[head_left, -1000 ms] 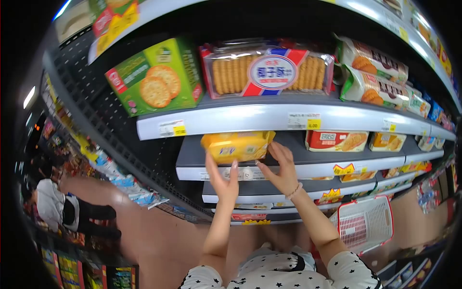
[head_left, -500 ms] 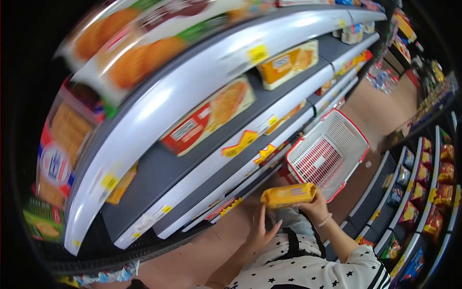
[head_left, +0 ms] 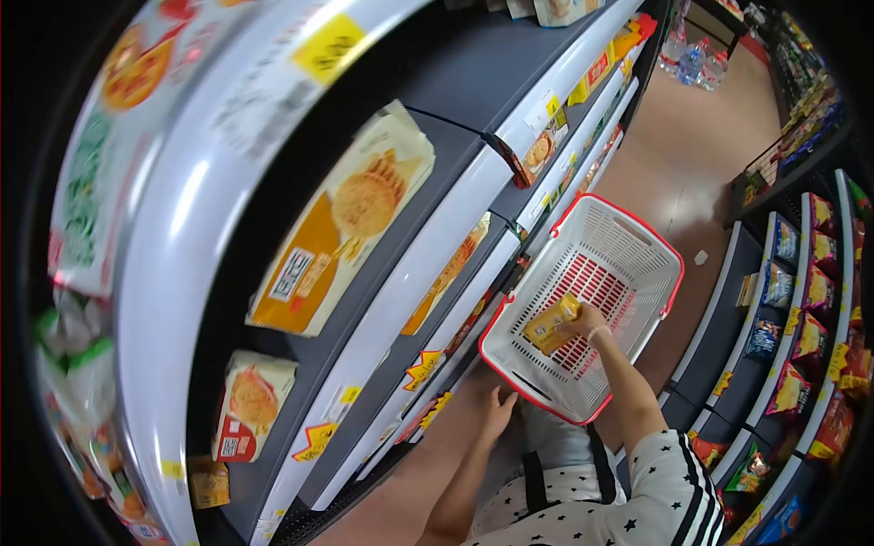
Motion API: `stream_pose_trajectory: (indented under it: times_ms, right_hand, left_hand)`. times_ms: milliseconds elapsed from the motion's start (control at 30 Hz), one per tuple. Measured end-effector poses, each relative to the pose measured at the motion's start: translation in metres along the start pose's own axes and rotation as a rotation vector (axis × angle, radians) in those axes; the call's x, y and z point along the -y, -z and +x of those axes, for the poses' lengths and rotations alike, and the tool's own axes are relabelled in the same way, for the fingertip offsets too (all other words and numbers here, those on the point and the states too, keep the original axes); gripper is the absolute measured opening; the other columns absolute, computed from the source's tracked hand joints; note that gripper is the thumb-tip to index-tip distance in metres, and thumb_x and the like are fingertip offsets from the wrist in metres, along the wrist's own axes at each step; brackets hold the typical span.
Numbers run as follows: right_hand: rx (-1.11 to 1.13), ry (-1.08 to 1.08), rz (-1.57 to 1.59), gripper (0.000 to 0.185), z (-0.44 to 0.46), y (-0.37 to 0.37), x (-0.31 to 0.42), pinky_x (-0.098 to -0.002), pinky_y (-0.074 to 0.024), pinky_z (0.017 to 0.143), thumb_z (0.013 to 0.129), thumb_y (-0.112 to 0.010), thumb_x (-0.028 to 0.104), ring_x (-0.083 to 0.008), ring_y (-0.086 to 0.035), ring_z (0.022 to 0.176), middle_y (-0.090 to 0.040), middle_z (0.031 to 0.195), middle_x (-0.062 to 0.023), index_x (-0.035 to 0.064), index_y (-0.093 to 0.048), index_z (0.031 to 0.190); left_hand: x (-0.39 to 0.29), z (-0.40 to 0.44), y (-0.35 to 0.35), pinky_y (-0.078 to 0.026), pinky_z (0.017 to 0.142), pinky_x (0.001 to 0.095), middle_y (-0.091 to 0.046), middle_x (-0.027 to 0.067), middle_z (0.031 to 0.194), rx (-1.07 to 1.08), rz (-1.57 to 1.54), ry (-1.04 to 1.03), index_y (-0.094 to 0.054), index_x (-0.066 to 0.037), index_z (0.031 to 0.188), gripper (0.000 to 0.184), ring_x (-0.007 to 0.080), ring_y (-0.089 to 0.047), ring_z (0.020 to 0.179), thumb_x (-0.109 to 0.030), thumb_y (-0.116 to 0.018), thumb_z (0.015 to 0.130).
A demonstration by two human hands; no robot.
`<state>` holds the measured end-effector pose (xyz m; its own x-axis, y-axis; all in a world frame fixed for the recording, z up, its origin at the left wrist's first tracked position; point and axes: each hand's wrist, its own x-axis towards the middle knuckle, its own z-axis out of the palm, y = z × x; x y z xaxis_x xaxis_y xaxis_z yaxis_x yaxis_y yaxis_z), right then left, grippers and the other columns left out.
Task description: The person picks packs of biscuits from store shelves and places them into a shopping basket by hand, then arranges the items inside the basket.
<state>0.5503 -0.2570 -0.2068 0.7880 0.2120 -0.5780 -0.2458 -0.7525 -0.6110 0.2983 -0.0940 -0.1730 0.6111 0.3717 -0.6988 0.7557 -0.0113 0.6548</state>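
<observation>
The pack [head_left: 548, 329] has moved into the basket [head_left: 660, 264], right hand [head_left: 587, 320] still gripping it. Left hand [head_left: 496, 409]: empty, fingers parted, near side.

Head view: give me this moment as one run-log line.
right hand: gripping yellow packet | packet position: within opening of red-rimmed basket, height unclear | left hand: fingers apart, near basket rim, contact unclear

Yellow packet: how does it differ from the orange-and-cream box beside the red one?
The yellow packet is in the right hand at the basket; the orange-and-cream box sits untouched on the shelf. The packet is mostly yellow; the box pairs orange with cream. The hand partly covers the packet; the box's front shows fully. Both carry printing.
</observation>
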Motion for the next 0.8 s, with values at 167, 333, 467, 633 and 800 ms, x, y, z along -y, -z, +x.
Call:
stream_pose_trajectory:
  times_ms: [167, 333, 467, 633, 800]
  right_hand:
    - [0.361, -0.011, -0.035, 0.068, 0.05, -0.051, -0.022, -0.0331, -0.0455, 0.085, 0.054, -0.083, 0.027, -0.028, -0.059, 0.096, -0.062, 0.102, -0.0154, -0.0002, -0.054, 0.109]
    - [0.035, 0.011, 0.067, 0.093, 0.064, -0.097, -0.054, -0.0357, -0.0357, 0.1, 0.059, -0.079, 0.021, -0.0347, -0.037, 0.122, -0.028, 0.136, -0.0237, 0.0018, -0.026, 0.134]
    - [-0.066, 0.079, -0.011, 0.086, 0.042, -0.091, -0.067, -0.0383, -0.0305, 0.104, 0.069, -0.072, 0.02, -0.0373, -0.029, 0.126, -0.022, 0.139, -0.0239, 0.0028, -0.022, 0.136]
    - [-0.154, 0.106, 0.067, 0.068, -0.004, -0.054, -0.077, -0.0402, -0.0323, 0.101, 0.074, -0.067, 0.017, -0.0372, -0.035, 0.12, -0.031, 0.132, -0.0228, 0.0022, -0.032, 0.131]
    - [-0.269, 0.235, 0.118, 0.052, -0.071, -0.015, -0.06, -0.0333, -0.0453, 0.083, 0.076, -0.067, 0.018, -0.0264, -0.051, 0.102, -0.04, 0.122, -0.0191, 0.0006, -0.046, 0.12]
  left_hand:
    - [-0.094, -0.032, -0.001, -0.029, 0.101, 0.044, -0.025, 0.0213, 0.137, -0.393, 0.249, -0.404, -0.047, -0.001, 0.116, 0.042, 0.0335, -0.03, 0.126, -0.021, -0.063, 0.082]
    - [-0.228, -0.082, 0.05, -0.028, 0.101, 0.042, -0.025, 0.0171, 0.141, 0.272, -0.724, -0.545, -0.052, -0.007, 0.113, 0.039, 0.0281, -0.029, 0.126, -0.036, -0.044, 0.089]
    - [-0.31, -0.152, 0.078, -0.028, 0.1, 0.0445, -0.027, 0.0212, 0.138, 0.596, -0.956, -0.959, -0.056, -0.004, 0.113, 0.078, 0.0321, -0.023, 0.13, -0.069, -0.029, 0.08]
    - [-0.363, -0.232, 0.116, -0.032, 0.091, 0.0561, -0.029, 0.0193, 0.137, 0.921, -0.808, -1.08, -0.048, -0.022, 0.124, 0.072, 0.0365, -0.024, 0.127, -0.071, -0.018, 0.082]
    - [-0.351, -0.293, 0.145, -0.032, 0.09, 0.0555, -0.029, 0.0139, 0.138, 0.98, -0.786, -1.173, -0.048, -0.025, 0.124, 0.066, 0.0335, -0.023, 0.128, -0.068, -0.019, 0.084]
